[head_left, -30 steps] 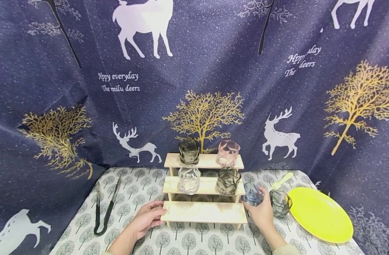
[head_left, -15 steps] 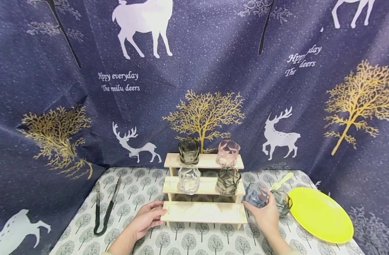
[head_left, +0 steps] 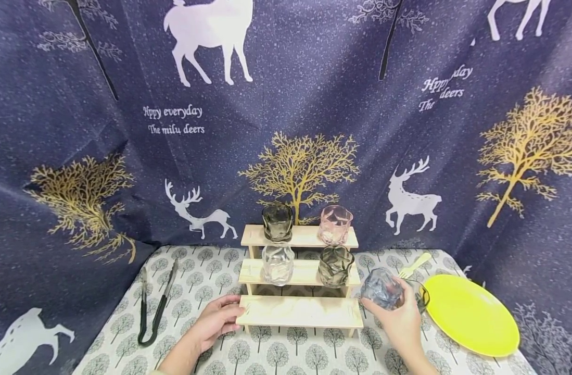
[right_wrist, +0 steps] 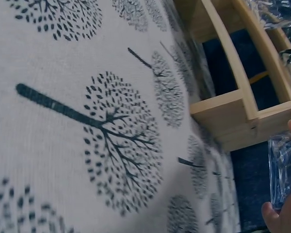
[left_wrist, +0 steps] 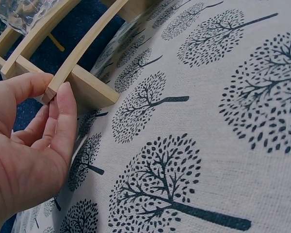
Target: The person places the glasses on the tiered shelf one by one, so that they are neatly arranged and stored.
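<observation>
My left hand [head_left: 217,316] pinches the left end of the lowest step of a three-tier wooden display rack [head_left: 300,312]; thumb and fingers grip the board's corner [left_wrist: 63,80] in the left wrist view. To the right of the rack, my right hand [head_left: 402,319] holds a bluish faceted glass tumbler [head_left: 381,288], thumb and fingers around its sides. Only part of that tumbler [right_wrist: 281,165] shows at the right wrist view's edge. A clear tumbler [head_left: 278,265] and a smoky one [head_left: 336,266] stand on the middle step. On the top step are a dark tumbler [head_left: 278,223] and a pink one [head_left: 335,225].
Partly hidden behind my right hand is a grey-green tumbler [head_left: 422,294] on the table. Further right lie a yellow plate [head_left: 473,315] and a pale yellow fork [head_left: 414,265]. Black-handled tongs [head_left: 152,323] lie at the left. A patterned dark blue cloth [head_left: 286,104] hangs behind the table.
My right hand has moved the bluish tumbler a little to the right, away from the rack's side, now overlapping the grey-green tumbler. My left hand stays on the rack's lowest step.
</observation>
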The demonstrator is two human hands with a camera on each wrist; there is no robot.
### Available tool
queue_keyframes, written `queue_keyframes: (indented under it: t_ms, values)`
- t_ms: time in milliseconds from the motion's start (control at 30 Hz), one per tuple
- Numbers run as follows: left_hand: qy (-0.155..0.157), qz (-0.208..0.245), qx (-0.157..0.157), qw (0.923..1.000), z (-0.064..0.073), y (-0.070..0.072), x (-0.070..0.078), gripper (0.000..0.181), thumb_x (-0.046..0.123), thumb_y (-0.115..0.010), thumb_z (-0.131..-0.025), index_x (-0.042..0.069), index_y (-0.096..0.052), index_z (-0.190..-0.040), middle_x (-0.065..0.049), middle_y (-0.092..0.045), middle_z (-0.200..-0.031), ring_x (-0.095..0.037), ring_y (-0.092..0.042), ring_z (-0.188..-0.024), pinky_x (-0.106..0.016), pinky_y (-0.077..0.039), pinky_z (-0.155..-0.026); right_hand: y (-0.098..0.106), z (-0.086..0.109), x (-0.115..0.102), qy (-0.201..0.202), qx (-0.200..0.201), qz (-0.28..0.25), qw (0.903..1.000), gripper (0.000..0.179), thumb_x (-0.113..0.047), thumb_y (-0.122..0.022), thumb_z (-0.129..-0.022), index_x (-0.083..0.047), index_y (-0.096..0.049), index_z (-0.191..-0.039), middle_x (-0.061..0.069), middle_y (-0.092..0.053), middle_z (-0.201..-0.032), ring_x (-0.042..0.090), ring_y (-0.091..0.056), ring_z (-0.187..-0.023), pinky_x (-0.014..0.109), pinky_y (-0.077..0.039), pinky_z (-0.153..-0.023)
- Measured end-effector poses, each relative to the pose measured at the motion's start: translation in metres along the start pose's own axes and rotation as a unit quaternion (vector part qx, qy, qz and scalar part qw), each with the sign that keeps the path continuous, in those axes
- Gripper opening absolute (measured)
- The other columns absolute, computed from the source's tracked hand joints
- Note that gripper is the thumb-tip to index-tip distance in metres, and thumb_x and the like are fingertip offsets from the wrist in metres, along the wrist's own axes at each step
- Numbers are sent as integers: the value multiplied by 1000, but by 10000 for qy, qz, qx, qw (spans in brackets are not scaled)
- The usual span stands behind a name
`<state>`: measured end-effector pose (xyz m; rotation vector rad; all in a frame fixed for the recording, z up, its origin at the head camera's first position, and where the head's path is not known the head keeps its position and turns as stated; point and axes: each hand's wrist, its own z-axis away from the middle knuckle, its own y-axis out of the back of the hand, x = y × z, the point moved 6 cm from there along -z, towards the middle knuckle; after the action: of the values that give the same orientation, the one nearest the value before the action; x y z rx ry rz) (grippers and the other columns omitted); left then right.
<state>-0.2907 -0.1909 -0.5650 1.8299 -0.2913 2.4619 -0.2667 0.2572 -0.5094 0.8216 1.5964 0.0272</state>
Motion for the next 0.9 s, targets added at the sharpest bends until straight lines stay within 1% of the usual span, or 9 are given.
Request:
queue_keyframes:
  t_ms: [67,167,233,300,367,467,567,667,900]
  values:
    - [-31,14,-13,10000,0,0,1,63,9,-70,-96,-12,-41,-147,-9,-67,-109,-20,-68,-89,-25,-60,-72,4,2,-5,89,-82,-162,9998,101,-40,-99,-68,-15,-46,-150,12,-65,-131,33,-63,-113,12,-46,-82]
    - [-62,24,-20,10000,0,0,1,63,8,-70,-96,-13,-41,-147,-9,-67,-109,-20,-69,-89,-26,-60,-72,7,6,-11,280,-242,-398,9985,100,-31,-100,-68,-13,-46,-149,15,-64,-132,30,-65,-111,8,-48,-81]
    - [-71,36,-31,10000,0,0,0,63,8,-70,-96,-13,-40,-147,-10,-68,-109,-21,-69,-89,-26,-60,-72,9,9,-15,389,-363,-472,9975,100,-26,-101,-66,-13,-46,-149,16,-64,-132,29,-65,-111,11,-51,-82]
    - [-64,31,-36,10000,-1,1,0,62,8,-70,-96,-12,-41,-147,-9,-68,-110,-21,-69,-89,-26,-60,-72,10,14,-20,470,-502,-444,9966,100,-26,-101,-66,-14,-45,-148,18,-65,-131,30,-67,-109,20,-56,-85]
    - [-63,24,-35,10000,-1,1,-1,62,8,-70,-96,-12,-42,-147,-9,-68,-110,-21,-69,-89,-27,-60,-72,10,20,-27,418,-716,-339,9960,102,-31,-101,-67,-16,-43,-149,19,-66,-130,38,-67,-112,29,-57,-90]
    - [-73,8,-29,10000,-1,2,-1,60,8,-70,-96,-11,-43,-146,-8,-69,-109,-21,-69,-90,-27,-60,-73,8,26,-34,323,-1058,-240,9936,104,-37,-100,-66,-17,-40,-149,14,-68,-130,36,-67,-113,38,-56,-94]
    - [-85,11,-22,10000,-1,2,-1,60,7,-70,-95,-11,-44,-146,-8,-69,-108,-21,-69,-90,-27,-60,-72,2,32,-40,422,-1262,-312,9906,104,-36,-101,-65,-17,-41,-147,7,-70,-130,30,-68,-112,34,-55,-93]
    - [-73,29,-16,10000,-1,2,-1,60,8,-71,-95,-11,-44,-146,-7,-70,-108,-21,-70,-90,-26,-60,-72,-7,40,-44,551,-1414,-663,9862,100,-29,-102,-63,-18,-44,-143,5,-71,-126,27,-69,-109,29,-56,-89]
    - [-68,24,-55,10000,-1,2,-1,62,9,-71,-96,-11,-42,-147,-8,-69,-111,-21,-69,-91,-28,-60,-74,-31,54,-53,1083,-1650,-1232,9726,95,-18,-104,-57,-18,-51,-136,-1,-70,-118,19,-71,-104,29,-57,-91]
